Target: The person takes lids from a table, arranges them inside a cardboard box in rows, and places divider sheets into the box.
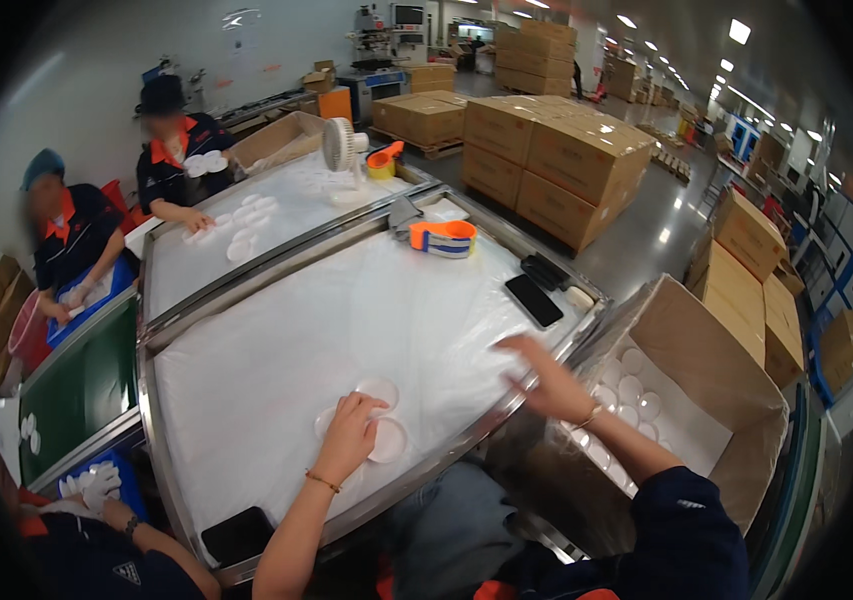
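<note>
Several shallow white round lids (386,441) lie close together on the film-covered table in front of me. My left hand (348,428) is among them, its fingers curled down around the lids and partly hiding them. Off to the right, my right hand (546,382) hovers over the table's right edge, smeared by motion. Its fingers are apart, and nothing shows in them. Beside that hand stands an open cardboard box (721,400) lined with clear film, where rows of similar white lids (629,392) lie.
A black phone (533,300) and an orange-and-grey tape roll (443,238) lie toward the table's far right. Another dark phone (237,535) rests at the near left corner. Co-workers sit at left around a second table with a fan (342,147). A metal rim (151,400) borders my table.
</note>
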A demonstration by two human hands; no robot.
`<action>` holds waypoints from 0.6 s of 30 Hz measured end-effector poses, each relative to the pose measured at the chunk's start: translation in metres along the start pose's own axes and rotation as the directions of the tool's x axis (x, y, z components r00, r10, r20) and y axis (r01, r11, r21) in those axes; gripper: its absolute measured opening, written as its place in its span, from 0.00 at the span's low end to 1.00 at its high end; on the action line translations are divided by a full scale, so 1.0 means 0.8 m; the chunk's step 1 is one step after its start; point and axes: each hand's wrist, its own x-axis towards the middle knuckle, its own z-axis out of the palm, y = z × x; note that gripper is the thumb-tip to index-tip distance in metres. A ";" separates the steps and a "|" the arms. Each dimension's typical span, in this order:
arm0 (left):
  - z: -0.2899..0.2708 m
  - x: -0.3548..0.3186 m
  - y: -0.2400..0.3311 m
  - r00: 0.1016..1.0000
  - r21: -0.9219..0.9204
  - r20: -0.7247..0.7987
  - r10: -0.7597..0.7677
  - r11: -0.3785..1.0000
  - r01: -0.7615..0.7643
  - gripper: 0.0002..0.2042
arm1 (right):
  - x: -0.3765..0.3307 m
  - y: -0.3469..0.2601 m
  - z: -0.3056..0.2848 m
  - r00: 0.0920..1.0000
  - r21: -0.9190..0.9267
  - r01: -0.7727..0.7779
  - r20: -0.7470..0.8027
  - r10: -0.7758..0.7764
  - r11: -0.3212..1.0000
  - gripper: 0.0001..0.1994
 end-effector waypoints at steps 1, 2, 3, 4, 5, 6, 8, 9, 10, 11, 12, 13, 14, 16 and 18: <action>-0.008 0.002 0.007 0.998 0.013 -0.061 -0.030 0.999 0.031 0.09 | 0.015 -0.016 0.033 0.991 -0.022 0.086 0.105 -0.083 0.996 0.23; -0.015 0.004 0.012 0.991 0.023 -0.121 -0.054 0.998 0.057 0.09 | 0.026 -0.029 0.061 0.965 -0.039 0.173 0.206 -0.161 0.984 0.24; -0.023 0.003 0.010 0.989 0.028 -0.137 -0.060 0.998 0.064 0.09 | 0.036 -0.036 0.090 0.952 -0.055 0.205 0.243 -0.186 0.977 0.25; -0.027 0.005 0.005 0.980 0.078 -0.171 -0.106 0.990 0.121 0.07 | 0.041 -0.035 0.116 0.939 -0.075 0.232 0.278 -0.203 0.970 0.26; -0.033 0.004 0.000 0.966 0.128 -0.209 -0.150 0.976 0.179 0.05 | 0.042 -0.032 0.134 0.935 -0.074 0.247 0.280 -0.217 0.966 0.26; -0.039 -0.001 -0.009 0.961 0.138 -0.228 -0.156 0.972 0.191 0.05 | 0.047 -0.029 0.157 0.922 -0.114 0.284 0.305 -0.239 0.952 0.26; -0.047 -0.016 -0.027 0.937 0.179 0.028 -0.348 0.924 0.338 0.05 | 0.050 -0.027 0.193 0.899 -0.144 0.343 0.338 -0.279 0.928 0.25; -0.046 -0.020 -0.031 0.935 0.179 0.014 -0.354 0.921 0.346 0.05 | 0.049 -0.025 0.205 0.913 -0.217 0.301 0.345 -0.216 0.929 0.25; -0.040 -0.024 -0.030 0.955 0.218 -0.012 -0.297 0.931 0.293 0.06 | 0.047 -0.025 0.214 0.923 -0.287 0.262 0.353 -0.152 0.921 0.24; -0.035 -0.027 -0.026 0.970 0.260 -0.036 -0.240 0.935 0.241 0.08 | 0.047 -0.028 0.218 0.916 -0.281 0.280 0.366 -0.167 0.918 0.24; -0.031 -0.029 -0.020 0.967 0.256 -0.051 -0.250 0.933 0.255 0.08 | 0.047 -0.032 0.220 0.925 -0.338 0.278 0.348 -0.155 0.899 0.22; -0.026 -0.030 -0.011 0.971 0.329 -0.030 -0.236 0.915 0.233 0.08 | 0.046 -0.032 0.221 0.937 -0.399 0.265 0.322 -0.136 0.878 0.19; -0.022 -0.030 -0.006 0.975 0.399 -0.007 -0.223 0.893 0.208 0.08 | 0.046 -0.031 0.223 0.934 -0.402 0.269 0.329 -0.136 0.875 0.19; -0.009 -0.035 -0.006 0.980 0.385 -0.026 -0.198 0.903 0.192 0.09 | 0.045 -0.027 0.224 0.933 -0.413 0.302 0.313 -0.177 0.859 0.14; 0.001 -0.036 -0.006 0.984 0.369 -0.044 -0.175 0.912 0.179 0.09 | 0.049 -0.021 0.229 0.926 -0.404 0.301 0.340 -0.164 0.864 0.14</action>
